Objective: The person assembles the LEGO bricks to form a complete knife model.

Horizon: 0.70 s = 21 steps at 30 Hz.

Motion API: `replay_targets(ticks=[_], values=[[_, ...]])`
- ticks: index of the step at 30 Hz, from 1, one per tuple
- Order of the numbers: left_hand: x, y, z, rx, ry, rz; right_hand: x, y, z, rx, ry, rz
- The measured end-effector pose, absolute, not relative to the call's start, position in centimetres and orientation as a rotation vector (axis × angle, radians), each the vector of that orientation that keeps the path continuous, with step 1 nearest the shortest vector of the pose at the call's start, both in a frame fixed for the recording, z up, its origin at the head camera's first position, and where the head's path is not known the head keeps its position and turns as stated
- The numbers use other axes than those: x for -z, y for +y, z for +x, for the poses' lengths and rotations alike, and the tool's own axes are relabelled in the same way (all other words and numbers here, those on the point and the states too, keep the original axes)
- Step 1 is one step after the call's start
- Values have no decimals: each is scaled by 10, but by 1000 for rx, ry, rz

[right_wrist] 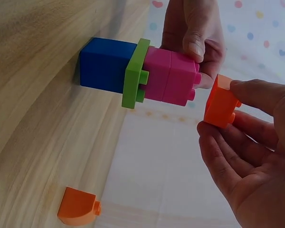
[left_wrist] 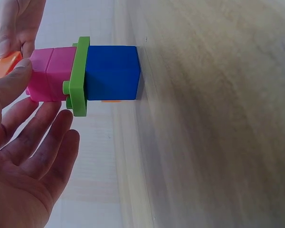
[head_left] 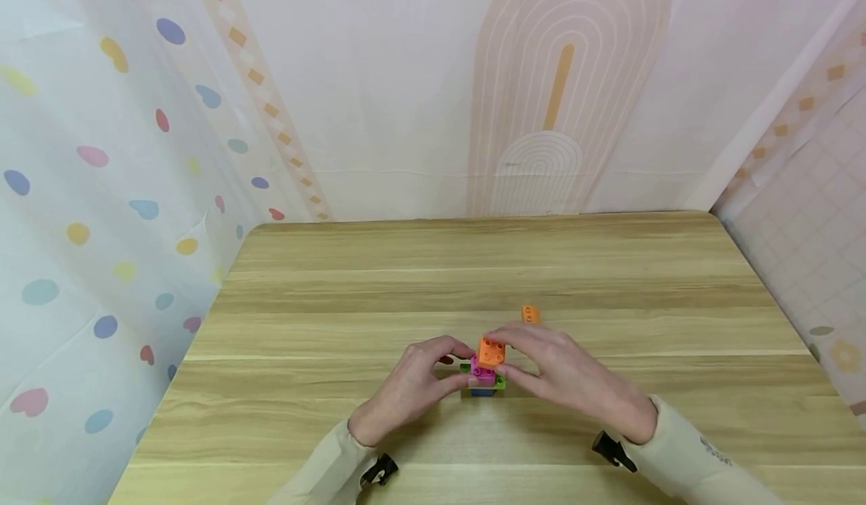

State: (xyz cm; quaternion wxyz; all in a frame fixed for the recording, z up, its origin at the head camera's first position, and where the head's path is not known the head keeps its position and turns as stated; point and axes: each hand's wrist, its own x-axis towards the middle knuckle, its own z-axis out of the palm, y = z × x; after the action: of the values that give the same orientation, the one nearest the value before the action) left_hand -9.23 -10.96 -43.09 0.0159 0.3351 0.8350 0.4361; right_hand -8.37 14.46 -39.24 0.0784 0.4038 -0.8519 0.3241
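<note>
A small tower of toy building blocks stands on the table, with a blue block (right_wrist: 107, 64) at its base. On that lies a flat green plate (right_wrist: 134, 76), wider than the blue block, and above it two stacked pink blocks (right_wrist: 168, 76). My left hand (head_left: 413, 385) pinches the upper pink block between thumb and fingers. Just above the tower, my right hand (head_left: 564, 362) holds an orange block (right_wrist: 219, 102) between thumb and fingertips. In the right wrist view a gap shows between this orange block and the pink studs.
A second orange block (right_wrist: 78, 206), with one rounded side, sits on the wooden table (head_left: 304, 325) beyond the tower, partly behind my right hand in the head view. A patterned curtain (head_left: 406, 92) hangs along the table's back edge.
</note>
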Motion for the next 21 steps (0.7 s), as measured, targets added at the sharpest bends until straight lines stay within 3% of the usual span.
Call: replay_targets(ticks=[21], values=[[430, -111, -93, -1326, 2608, 1052, 399, 137, -83, -840, -2534, 1292]])
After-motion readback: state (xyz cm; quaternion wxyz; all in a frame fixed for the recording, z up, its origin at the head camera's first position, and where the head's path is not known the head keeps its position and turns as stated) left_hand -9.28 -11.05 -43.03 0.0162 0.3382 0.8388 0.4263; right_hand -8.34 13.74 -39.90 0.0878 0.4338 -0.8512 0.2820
